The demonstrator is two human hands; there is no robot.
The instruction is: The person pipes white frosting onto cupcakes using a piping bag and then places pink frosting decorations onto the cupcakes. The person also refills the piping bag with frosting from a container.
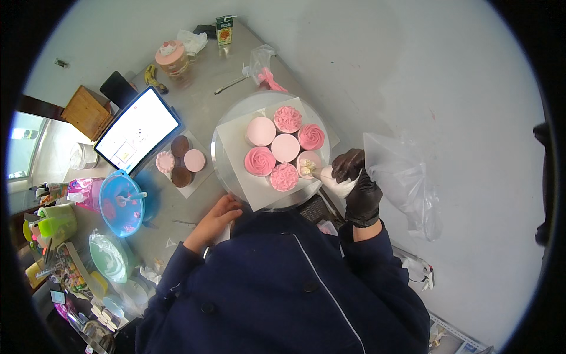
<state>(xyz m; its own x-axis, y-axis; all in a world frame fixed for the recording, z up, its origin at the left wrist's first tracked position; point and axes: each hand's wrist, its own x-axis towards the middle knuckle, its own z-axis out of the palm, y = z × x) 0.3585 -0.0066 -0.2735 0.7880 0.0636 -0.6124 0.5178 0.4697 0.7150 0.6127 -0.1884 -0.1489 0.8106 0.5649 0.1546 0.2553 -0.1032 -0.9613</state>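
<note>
My right hand (357, 188), in a black glove, squeezes a piping bag of white cream (337, 182). The bag's metal tip touches cream blobs on a pale pink cupcake (309, 164) at the right of the group. The bag's clear plastic end (404, 177) hangs out to the right. Around that cupcake stand several others, some with pink rosettes (260, 161) or ruffled pink frosting (288, 119), some with smooth pale tops (285, 148). They stand on a white square board (234, 146) on a round metal turntable (219, 175). My bare left hand (219, 217) rests by the turntable's lower left edge, fingers slightly bent.
Left of the turntable, a small board (194, 183) holds several more cakes. Beyond it are a lit tablet (139, 128), a blue bowl (121, 203) and a green bowl (110, 256). A pink canister (171, 57), a banana (152, 77) and a carton (224, 32) stand farther back. A wall rises at right.
</note>
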